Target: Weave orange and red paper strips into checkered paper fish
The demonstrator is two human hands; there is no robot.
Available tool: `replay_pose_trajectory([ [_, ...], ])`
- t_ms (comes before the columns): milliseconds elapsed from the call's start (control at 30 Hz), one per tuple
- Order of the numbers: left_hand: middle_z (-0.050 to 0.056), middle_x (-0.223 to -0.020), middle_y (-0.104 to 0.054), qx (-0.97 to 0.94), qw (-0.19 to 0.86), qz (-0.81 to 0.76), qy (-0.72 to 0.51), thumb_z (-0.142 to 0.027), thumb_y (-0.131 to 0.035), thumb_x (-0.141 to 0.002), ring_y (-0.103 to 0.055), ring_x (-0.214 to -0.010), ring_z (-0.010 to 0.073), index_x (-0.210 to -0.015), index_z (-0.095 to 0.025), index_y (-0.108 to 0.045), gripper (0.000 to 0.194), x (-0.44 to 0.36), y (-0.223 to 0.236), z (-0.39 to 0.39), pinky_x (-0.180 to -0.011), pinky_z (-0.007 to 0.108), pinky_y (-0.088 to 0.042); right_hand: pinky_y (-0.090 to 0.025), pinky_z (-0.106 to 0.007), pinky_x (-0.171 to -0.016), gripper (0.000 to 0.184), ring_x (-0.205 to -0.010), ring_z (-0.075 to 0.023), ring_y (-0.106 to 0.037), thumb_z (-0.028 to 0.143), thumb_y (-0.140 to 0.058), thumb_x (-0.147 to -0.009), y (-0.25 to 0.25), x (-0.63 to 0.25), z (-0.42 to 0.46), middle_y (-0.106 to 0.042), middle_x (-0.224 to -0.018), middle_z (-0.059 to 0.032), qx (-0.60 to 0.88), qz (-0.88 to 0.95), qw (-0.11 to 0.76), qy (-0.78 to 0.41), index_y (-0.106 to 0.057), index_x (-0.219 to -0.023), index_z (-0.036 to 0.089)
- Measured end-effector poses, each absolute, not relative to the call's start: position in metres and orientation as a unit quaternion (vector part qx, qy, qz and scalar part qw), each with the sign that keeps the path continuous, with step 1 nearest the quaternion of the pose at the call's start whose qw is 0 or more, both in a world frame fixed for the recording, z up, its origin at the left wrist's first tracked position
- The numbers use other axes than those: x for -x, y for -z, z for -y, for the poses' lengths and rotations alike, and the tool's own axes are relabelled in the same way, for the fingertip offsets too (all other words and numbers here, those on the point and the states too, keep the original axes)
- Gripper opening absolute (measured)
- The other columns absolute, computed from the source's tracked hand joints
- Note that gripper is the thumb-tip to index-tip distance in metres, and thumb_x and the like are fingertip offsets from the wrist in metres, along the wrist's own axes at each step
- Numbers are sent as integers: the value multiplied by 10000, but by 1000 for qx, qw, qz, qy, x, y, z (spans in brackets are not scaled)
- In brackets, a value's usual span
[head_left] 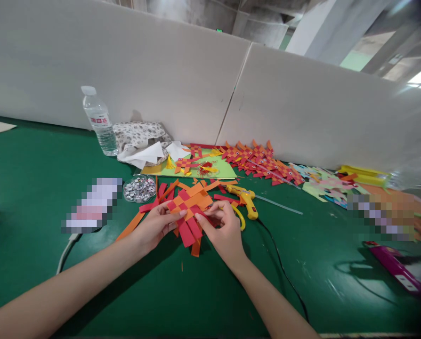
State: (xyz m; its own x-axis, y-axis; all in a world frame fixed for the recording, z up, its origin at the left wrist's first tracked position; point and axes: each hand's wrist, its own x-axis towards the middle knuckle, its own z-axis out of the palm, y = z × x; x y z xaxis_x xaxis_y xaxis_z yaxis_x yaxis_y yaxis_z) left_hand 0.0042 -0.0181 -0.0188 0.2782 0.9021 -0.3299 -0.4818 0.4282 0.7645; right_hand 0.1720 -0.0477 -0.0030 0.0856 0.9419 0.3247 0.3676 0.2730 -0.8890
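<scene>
A woven piece of red and orange paper strips point(190, 207) is held up between my two hands, over the table's middle. My left hand point(159, 221) pinches its left side, the thumb lying on top. On the other side my right hand point(225, 228) grips the right edge with thumb and bent fingers. Loose strip ends stick out at the top and bottom of the weave. More red and orange paper strips point(133, 221) lie beneath and behind it. Just past my right hand rests a yellow hot glue gun point(244, 197), with a clear glue stick point(279, 205) behind it.
A round tray of googly eyes point(139, 189) and a water bottle point(101, 122) stand at the left. Finished woven paper fish point(260, 160) are piled along the white partition point(161, 70). The glue gun's black cord point(279, 263) crosses the green table point(154, 301) near a purple power strip point(394, 268).
</scene>
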Motion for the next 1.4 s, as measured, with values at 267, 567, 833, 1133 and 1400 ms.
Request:
replay_pose_trajectory([
  [267, -10, -764, -707, -273, 752, -373, -470, -138, -783, -620, -677, -756, 117, -828, -174, -617, 268, -4, 18, 17, -655, 161, -547, -483, -218, -591, 244, -651, -138, -642, 257, -652, -732, 0, -170, 49, -630, -682, 12, 531, 628, 493, -282, -416, -783, 222],
  [567, -27, -725, -681, -266, 747, -377, -478, -126, -784, -614, -652, -657, 79, -740, -160, -586, 237, -3, 20, 16, -611, 148, -532, -488, -228, -589, 233, -652, -143, -644, 245, -649, -718, 1, -171, 50, -596, -680, 20, 527, 634, 496, -273, -429, -790, 221],
  [833, -24, -750, -694, -274, 751, -378, -467, -136, -775, -630, -658, -709, 93, -780, -173, -614, 223, -4, 16, 17, -658, 169, -534, -492, -248, -601, 253, -668, -151, -631, 275, -656, -721, -2, -170, 51, -600, -705, 11, 518, 623, 505, -297, -422, -804, 228],
  [1133, -23, -809, -680, -302, 736, -401, -454, -195, -789, -614, -629, -680, 73, -832, -180, -626, 272, -7, 11, 24, -627, 157, -506, -465, -238, -586, 304, -636, -134, -600, 273, -673, -703, 10, -171, 45, -530, -681, 44, 539, 601, 482, -340, -390, -803, 224],
  [1400, 25, -906, -695, -441, 610, -457, -474, -324, -758, -637, -635, -845, 150, -940, -198, -661, 342, -1, 9, 16, -705, 204, -499, -494, -266, -579, 321, -645, -165, -637, 265, -674, -682, 6, -180, 37, -605, -680, 30, 536, 584, 466, -392, -372, -786, 230],
])
